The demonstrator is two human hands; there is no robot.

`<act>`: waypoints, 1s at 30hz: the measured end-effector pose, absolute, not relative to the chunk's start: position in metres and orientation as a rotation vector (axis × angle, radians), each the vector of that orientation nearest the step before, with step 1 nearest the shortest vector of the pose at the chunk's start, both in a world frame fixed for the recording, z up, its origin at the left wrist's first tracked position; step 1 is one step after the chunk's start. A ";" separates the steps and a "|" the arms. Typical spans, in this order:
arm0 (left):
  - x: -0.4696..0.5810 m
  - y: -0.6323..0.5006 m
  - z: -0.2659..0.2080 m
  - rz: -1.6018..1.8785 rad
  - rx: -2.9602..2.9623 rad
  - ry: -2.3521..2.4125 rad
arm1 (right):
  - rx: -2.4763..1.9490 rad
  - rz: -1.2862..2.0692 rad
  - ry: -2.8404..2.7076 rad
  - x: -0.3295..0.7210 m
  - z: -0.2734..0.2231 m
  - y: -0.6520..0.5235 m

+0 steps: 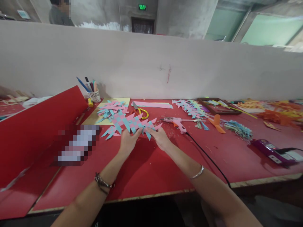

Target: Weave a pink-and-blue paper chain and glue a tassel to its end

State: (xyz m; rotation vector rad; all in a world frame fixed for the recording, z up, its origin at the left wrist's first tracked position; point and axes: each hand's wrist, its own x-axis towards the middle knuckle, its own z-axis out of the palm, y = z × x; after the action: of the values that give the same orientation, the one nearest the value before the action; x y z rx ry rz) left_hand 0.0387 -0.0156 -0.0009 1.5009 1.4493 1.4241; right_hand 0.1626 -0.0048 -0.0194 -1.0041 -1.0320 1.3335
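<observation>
Both of my hands grip a woven pink and light-blue paper fish chain (132,123) over the red table. My left hand (129,138) pinches its lower edge near the middle, thumb toward the right. My right hand (161,138) is closed on its right end, the thumb pointing left. Just behind lie scissors (143,113) with a yellow and red handle. A pile of similar pink and blue woven paper pieces (111,108) rests on a yellow sheet (91,119). To the right of my hands lies a pink hot glue gun (176,122) with a black cord.
Pink paper strips (152,105) lie at the back, with more woven pieces (190,108) to their right. Blue tassels (239,130), an orange paper shape (216,124) and a purple device (272,151) are farther right. A pen cup (94,96), a pixelated phone-like object (79,145) and a red panel (47,126) stand left.
</observation>
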 end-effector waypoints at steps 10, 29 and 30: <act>0.039 -0.016 -0.002 1.434 1.468 1.398 | -0.946 1.390 -1.046 0.161 -0.019 -0.005; 0.038 -0.016 0.000 1.420 1.421 1.334 | -0.919 1.386 -0.971 0.159 -0.012 -0.006; 0.037 -0.015 0.000 1.410 1.425 1.318 | -0.914 1.386 -0.973 0.160 -0.013 -0.006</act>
State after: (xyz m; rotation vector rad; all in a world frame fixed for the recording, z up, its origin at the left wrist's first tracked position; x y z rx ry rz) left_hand 0.0373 -0.0152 0.0002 1.4247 1.3178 1.4102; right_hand 0.1596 -0.0058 -0.0126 -0.9141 -0.9725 1.3859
